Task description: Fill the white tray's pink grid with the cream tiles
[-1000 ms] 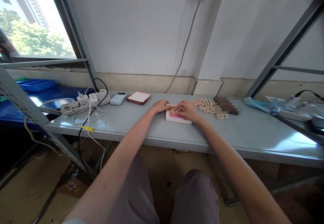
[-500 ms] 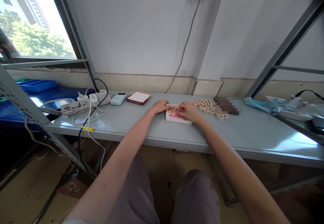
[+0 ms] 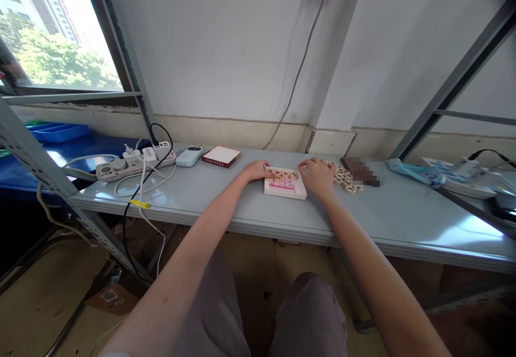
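Observation:
A shallow white box (image 3: 285, 195) lies on the table with a row of round Chinese chess pieces (image 3: 282, 173) along its far side. Pink markings show on the bare part of its floor. My left hand (image 3: 255, 170) is closed on the box's left edge, fingers at its far left corner. Just right of the box, my right hand (image 3: 318, 177) is over the left part of a loose heap of chess pieces (image 3: 342, 175). Its thumb and fingers look apart, with no piece visible in them; the pieces beneath are hidden.
A red-sided box lid (image 3: 221, 156) lies left at the back, beside a white device (image 3: 189, 156) and a power strip (image 3: 129, 166) with tangled cables. Right of the heap are a brown, partly pixelated object (image 3: 357, 170) and a light-blue plastic packet (image 3: 415, 170).
My right hand has moved from inside the box rightward to the loose pieces. The row of pieces in the box is now uncovered. My left hand stays at the box's left edge.

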A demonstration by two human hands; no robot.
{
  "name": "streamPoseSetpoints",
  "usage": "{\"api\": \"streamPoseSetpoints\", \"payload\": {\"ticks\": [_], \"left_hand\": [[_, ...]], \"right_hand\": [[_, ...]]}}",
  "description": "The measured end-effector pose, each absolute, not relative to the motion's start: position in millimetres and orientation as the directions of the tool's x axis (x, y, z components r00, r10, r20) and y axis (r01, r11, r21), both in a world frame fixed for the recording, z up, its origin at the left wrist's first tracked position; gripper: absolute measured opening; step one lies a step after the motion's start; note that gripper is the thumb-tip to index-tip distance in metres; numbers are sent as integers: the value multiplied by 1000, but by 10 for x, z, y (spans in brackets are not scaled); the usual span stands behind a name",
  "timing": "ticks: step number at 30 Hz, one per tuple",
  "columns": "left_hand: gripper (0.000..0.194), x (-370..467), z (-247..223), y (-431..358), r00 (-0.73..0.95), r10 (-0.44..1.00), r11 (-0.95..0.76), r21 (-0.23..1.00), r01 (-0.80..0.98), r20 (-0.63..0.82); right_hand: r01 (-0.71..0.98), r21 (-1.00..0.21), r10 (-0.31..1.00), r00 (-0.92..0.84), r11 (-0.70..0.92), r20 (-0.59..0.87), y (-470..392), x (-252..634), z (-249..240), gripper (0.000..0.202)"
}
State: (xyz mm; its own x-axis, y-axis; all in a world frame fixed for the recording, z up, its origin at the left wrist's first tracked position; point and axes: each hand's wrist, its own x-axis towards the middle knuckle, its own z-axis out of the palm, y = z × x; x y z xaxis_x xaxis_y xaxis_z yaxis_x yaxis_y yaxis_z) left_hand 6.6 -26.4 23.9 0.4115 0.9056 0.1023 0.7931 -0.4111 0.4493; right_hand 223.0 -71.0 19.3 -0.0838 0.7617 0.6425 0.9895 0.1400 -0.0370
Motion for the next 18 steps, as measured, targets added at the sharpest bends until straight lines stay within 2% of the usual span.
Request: {"api": "streamPoseSetpoints", "payload": {"ticks": [4,7,9,12,18], "left_hand": [[62,65,223,-251,407,909,-403,459,792,95],[60,63,212,-239,395,915,-386,459,800,81],[61,61,212,-239,394,916,-380,464,800,71],[62,58,218,-252,394,917,-376,475,796,65],[58,52,209,-258,402,912,-391,487,781,86]], "right_hand": [[995,89,722,-23,-54,692,-697,2435,100,31],[984,123,786,28,-132,618,-672,2515,45,28],[984,129,822,28,-122,569,-661,2517,42,27],[992,109,840,-7,-62,542,-670,2472,91,28],[1000,-22,873,25,-17,487,-699,2402,174,23]]}}
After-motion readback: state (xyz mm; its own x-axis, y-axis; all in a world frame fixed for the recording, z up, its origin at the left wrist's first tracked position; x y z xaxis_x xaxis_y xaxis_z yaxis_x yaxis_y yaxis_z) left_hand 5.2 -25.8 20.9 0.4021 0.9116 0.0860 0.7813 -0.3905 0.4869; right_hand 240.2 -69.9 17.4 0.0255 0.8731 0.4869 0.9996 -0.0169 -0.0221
